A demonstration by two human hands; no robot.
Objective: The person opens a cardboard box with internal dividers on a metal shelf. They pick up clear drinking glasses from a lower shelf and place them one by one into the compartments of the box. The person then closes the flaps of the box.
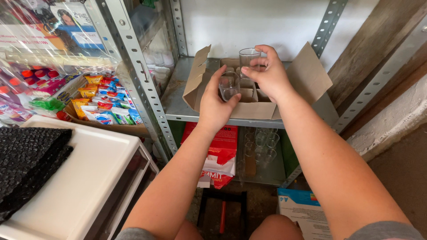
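The left hand (213, 104) has its grip closed around a small clear drinking glass (229, 86), thumb on the near side and fingers wrapped round the far side, holding it upright just above the front edge of an open cardboard box (249, 109). The right hand (269, 75) holds a second clear glass (248, 57) higher up, over the back of the same box; its grip is partly curled, with the thumb and fingertips pinching the glass by its side and rim, so most of the glass shows to the left of the hand. The two glasses are near each other but apart, the second above and a little to the right of the first.

The box sits on a grey metal shelf (178, 106) with its flaps (311, 71) folded outward, and cardboard dividers (255, 94) split its inside into compartments. On the shelf below, more clear glasses (262, 146) stand beside a red and white paper package (220, 155). To the left, a cardboard tray (129, 129) holds colourful small packets (104, 109) under clear plastic wrap. Nearer the camera on the left is a white plastic drawer unit (89, 178) with a black textured mat (26, 160) lying on its top surface. A blue and white box (302, 209) lies on the floor by the right knee.
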